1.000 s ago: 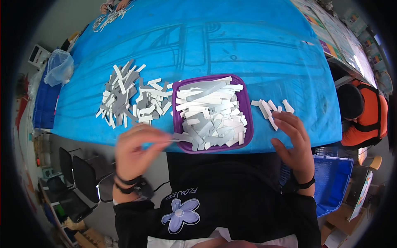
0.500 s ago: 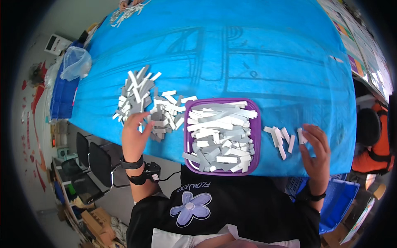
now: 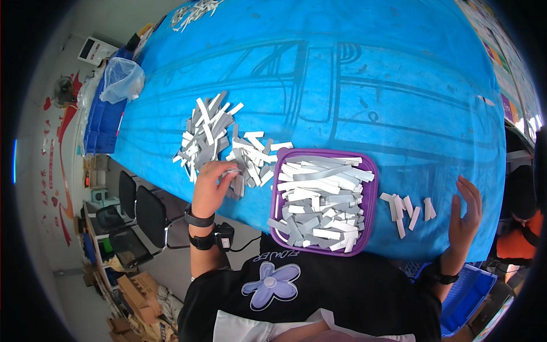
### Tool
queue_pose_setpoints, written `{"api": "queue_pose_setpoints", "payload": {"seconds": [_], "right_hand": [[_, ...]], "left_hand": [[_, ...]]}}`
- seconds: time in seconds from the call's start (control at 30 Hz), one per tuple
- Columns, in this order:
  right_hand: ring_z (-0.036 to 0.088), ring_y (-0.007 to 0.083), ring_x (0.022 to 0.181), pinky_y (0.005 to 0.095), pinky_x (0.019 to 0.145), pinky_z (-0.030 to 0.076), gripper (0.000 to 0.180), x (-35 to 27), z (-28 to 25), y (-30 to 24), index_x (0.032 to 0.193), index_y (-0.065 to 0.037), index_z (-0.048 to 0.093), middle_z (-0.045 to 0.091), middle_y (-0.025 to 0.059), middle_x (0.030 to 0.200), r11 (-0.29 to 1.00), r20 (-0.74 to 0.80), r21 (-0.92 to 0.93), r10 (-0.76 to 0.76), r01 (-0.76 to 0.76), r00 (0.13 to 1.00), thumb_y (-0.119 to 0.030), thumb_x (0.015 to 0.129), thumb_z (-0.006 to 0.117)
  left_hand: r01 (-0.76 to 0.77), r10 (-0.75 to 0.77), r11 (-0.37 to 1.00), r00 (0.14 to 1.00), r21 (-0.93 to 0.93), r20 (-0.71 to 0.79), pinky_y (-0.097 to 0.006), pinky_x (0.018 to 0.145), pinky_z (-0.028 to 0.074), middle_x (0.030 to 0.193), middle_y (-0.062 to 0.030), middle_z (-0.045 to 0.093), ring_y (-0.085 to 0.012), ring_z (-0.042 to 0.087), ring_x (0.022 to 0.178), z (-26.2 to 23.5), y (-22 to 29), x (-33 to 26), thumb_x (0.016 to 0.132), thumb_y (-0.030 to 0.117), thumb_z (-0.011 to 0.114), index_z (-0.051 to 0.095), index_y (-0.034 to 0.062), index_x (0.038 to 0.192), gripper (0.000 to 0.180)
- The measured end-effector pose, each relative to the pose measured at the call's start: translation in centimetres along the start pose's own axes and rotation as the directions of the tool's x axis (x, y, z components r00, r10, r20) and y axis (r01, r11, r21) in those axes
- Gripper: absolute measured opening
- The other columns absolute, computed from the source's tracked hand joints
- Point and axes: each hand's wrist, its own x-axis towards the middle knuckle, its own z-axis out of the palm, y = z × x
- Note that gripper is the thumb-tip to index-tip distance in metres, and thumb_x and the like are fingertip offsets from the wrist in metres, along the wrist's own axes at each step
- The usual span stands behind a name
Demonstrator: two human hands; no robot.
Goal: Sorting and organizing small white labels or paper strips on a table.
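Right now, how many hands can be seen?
2: the left hand by the strip pile; the right hand beside the loose strips, right of the purple tray.

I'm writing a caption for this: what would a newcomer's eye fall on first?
The purple tray heaped with white and grey strips, at the near edge of the blue table. Left of it lies a loose pile, the left hand at its near edge, seemingly pinching a strip. Right of the tray, a smaller group lies by the open right hand.

Bright centre, dark fisheye rim
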Motion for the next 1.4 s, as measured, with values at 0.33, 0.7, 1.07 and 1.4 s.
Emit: {"api": "queue_pose_setpoints", "payload": {"seconds": [0.33,0.7,1.07,1.4], "right_hand": [[0.061,0.031,0.094,0.0381,0.081,0.049,0.022,-0.6,-0.6,-6.7,0.098,0.001,0.061,0.062,0.0172,0.104,0.979,0.078,0.13,-0.165,0.154,0.983,0.003,0.076,0.06],[0.063,0.0231,0.072,0.0311,0.06,0.051,0.03,-0.5,5.9,-12.9,0.101,-0.002,0.062,0.063,0.01,0.092,0.7,0.133,0.68,-0.409,0.217,0.903,-0.002,0.073,0.072],[0.064,0.0221,0.073,0.03,0.061,0.052,0.021,-2.3,5.2,-12.9,0.091,-0.001,0.065,0.065,0.0102,0.088,0.689,0.036,0.669,-0.404,0.278,0.914,0.004,0.071,0.069],[0.063,0.0226,0.072,0.029,0.061,0.05,0.019,-3.8,3.3,-11.4,0.088,-0.003,0.065,0.066,0.0096,0.088,0.843,-0.025,0.474,-0.275,0.254,0.961,0.003,0.071,0.07]], "left_hand": [[0.201,-0.288,0.724,0.957,-0.66,-0.025,-0.024,0.067,0.048,0.089,-0.0087,0.067,-0.0128,0.063,0.08,-0.9,6.3,-0.3,0.088,0.003,0.057,0.063,-0.0025,0.098,0.012],[-0.225,0.437,0.74,0.877,-0.634,0.199,-0.033,0.061,0.05,0.082,-0.0083,0.065,-0.0277,0.064,0.072,1.7,14.4,1.1,0.082,0.009,0.065,0.062,0.0084,0.094,0.013],[-0.152,0.434,0.654,0.878,-0.741,0.203,-0.027,0.059,0.048,0.079,-0.0107,0.065,-0.0201,0.064,0.068,0.4,13.5,0.4,0.081,-0.001,0.06,0.069,0.0025,0.099,0.021],[-0.151,0.337,0.697,0.932,-0.701,0.133,-0.027,0.063,0.049,0.089,-0.0126,0.065,-0.0202,0.063,0.073,0.5,13.3,0.2,0.082,-0.006,0.055,0.064,0.0017,0.11,0.03]]}}
